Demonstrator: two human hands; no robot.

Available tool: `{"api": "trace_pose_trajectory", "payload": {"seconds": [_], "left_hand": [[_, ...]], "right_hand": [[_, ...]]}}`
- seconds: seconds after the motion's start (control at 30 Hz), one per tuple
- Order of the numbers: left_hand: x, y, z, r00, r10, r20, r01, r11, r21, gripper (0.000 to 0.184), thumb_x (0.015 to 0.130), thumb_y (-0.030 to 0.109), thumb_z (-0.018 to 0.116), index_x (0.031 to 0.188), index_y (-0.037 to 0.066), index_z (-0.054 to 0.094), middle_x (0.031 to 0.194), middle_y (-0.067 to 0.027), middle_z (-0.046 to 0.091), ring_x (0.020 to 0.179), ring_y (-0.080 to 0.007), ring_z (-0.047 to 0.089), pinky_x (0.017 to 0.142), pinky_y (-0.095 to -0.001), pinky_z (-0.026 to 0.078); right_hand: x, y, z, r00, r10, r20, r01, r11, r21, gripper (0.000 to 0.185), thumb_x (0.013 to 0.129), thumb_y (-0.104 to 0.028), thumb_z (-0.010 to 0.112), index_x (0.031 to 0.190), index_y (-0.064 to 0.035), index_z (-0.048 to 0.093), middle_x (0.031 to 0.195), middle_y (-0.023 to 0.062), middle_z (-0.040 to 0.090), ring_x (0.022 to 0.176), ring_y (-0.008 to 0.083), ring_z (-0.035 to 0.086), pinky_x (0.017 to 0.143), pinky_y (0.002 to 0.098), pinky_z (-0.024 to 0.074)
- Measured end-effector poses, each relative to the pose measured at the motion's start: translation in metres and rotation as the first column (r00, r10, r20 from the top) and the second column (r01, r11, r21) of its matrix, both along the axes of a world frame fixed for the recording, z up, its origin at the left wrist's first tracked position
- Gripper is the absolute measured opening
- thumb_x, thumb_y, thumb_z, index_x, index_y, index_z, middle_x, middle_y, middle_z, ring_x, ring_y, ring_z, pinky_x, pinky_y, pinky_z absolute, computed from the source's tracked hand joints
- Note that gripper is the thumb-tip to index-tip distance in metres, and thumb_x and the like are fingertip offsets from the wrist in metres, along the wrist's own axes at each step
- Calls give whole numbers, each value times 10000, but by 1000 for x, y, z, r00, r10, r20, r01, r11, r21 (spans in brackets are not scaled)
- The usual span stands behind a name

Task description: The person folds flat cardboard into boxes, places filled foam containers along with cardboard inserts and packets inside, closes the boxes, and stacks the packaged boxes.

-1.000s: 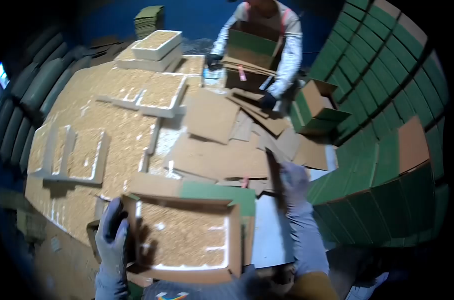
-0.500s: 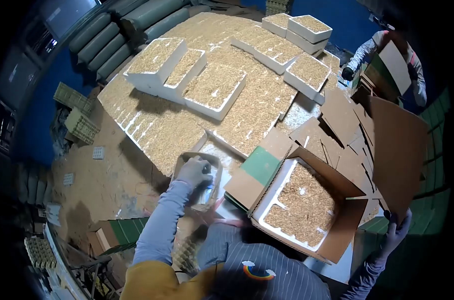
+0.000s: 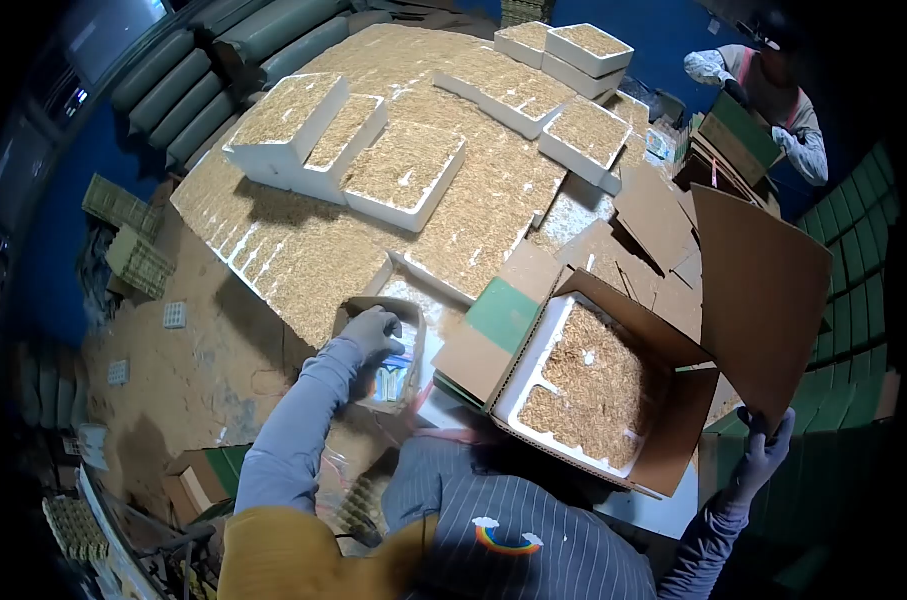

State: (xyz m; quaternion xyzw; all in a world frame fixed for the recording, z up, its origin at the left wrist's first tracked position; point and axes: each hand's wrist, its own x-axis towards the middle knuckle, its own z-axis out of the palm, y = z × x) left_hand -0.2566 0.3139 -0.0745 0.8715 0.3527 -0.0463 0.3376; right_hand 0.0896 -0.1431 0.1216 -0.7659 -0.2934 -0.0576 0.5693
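My gloved left hand reaches into a small open box, its fingers curled together; whatever they hold is hidden. Blue-and-white packets lie in that box below the hand. My gloved right hand grips the lower corner of a raised flap of a large cardboard box. Inside the large box sits a white foam tray filled with light brown shavings. The box tilts towards me, with its green-and-brown outer flap folded out to the left.
Many shavings-filled foam trays cover the wide table, some stacked. Loose cardboard sheets lie beyond the box. At the back right a co-worker handles green cardboard. Green cartons stand along the right, and egg trays at the left.
The view has shifted slightly. My left hand has lifted a little, exposing more blue-and-white packets. My right hand still holds the flap. The co-worker's cardboard has been lowered and turned.
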Motion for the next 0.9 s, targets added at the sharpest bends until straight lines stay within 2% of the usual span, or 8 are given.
{"api": "trace_pose_trajectory", "payload": {"seconds": [0.23, 0.37, 0.43, 0.5, 0.57, 0.7, 0.83, 0.9], "left_hand": [[7, 3, 8, 994, 93, -60, -90, 995, 50, 229, 682, 220, 793, 804, 49, 702, 834, -146, 647, 805, -292, 636, 733, -361, 494], [21, -38, 113, 769, 369, 523, -462, 885, 55, 130, 741, 165, 732, 790, 48, 706, 825, -106, 602, 744, -254, 620, 673, -343, 495], [55, -91, 178, 687, 231, 689, -343, 939, 27, 141, 750, 179, 748, 772, 47, 703, 791, -78, 595, 700, -212, 592, 636, -337, 492], [86, -129, 196, 782, -271, 562, 66, 932, 357, 188, 718, 86, 770, 877, 52, 676, 867, -94, 603, 786, -229, 609, 678, -334, 499], [101, -153, 217, 791, -466, 396, 264, 845, 466, 266, 725, 99, 764, 971, 80, 665, 924, -104, 614, 846, -261, 614, 730, -352, 512], [92, -140, 261, 877, -121, 466, -117, 885, 450, 283, 732, 23, 703, 1006, 68, 652, 954, -119, 608, 904, -275, 621, 786, -363, 525], [136, -178, 256, 728, -680, 90, 456, 578, 677, 153, 785, 204, 684, 890, 100, 645, 975, -86, 593, 934, -254, 591, 780, -372, 496], [157, -189, 232, 718, -694, -48, 510, 478, 715, 180, 792, 287, 662, 861, 122, 644, 945, -77, 607, 907, -247, 599, 741, -361, 495]], "right_hand": [[-7, -9, 0, 998, -55, -11, 55, 998, 3, 174, 878, 15, 534, 1052, 20, 532, 913, 59, 589, 841, 128, 587, 780, 259, 451], [-14, -8, 7, 991, -106, 78, 105, 994, 9, 175, 887, 18, 533, 1061, 27, 541, 980, 81, 590, 861, 143, 587, 798, 276, 462], [-20, 5, 7, 982, -41, 184, 49, 998, -42, 135, 856, 56, 546, 984, 11, 558, 1032, 107, 594, 889, 177, 595, 816, 291, 466], [-21, 28, 11, 889, 212, 406, -125, 965, -230, 247, 666, 111, 593, 861, -26, 528, 1038, 144, 597, 904, 288, 598, 799, 330, 479], [-26, 44, 29, 666, 544, 511, -157, 772, -616, 272, 605, 17, 631, 834, -77, 516, 991, 106, 583, 912, 309, 592, 773, 379, 493], [-35, 48, 41, 378, 914, 151, -132, 214, -968, 91, 762, -162, 599, 847, -136, 579, 917, 42, 557, 857, 220, 585, 709, 358, 494], [-46, 69, 31, 350, 936, 49, -105, 91, -990, 85, 786, -189, 579, 841, -153, 632, 905, 36, 571, 858, 207, 597, 702, 345, 504], [-53, 81, 29, 406, 913, -37, -25, -30, -999, 105, 786, -181, 590, 836, -169, 682, 903, 53, 600, 872, 230, 622, 706, 352, 520]]}}
